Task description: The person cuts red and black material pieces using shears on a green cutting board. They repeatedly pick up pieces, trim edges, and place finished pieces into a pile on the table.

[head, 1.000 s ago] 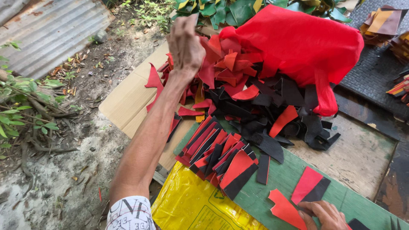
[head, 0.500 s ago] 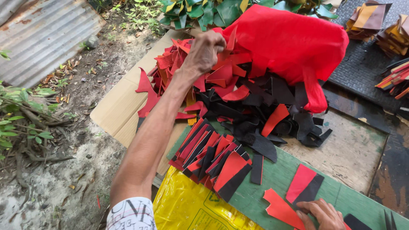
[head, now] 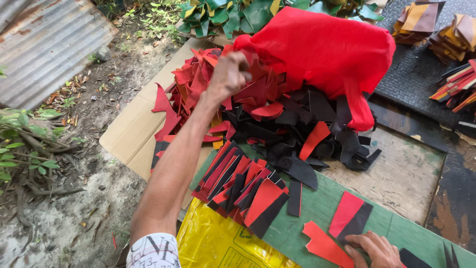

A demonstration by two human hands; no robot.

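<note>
While buried in scraps [head: 258, 94], left hand [head: 229, 75].

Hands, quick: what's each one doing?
Left hand: closed, grabbing red scraps in the pile.
Right hand: open, flat on a red piece.

Soft daylight is falling evenly over everything I am looking down at, casting only faint shadows under the heap of red and black pieces [head: 277, 114]. My left hand [head: 229, 74] is smearing slightly with motion. The red cloth [head: 322, 49] is glowing almost oversaturated. The frame edges are bending a little.
</note>
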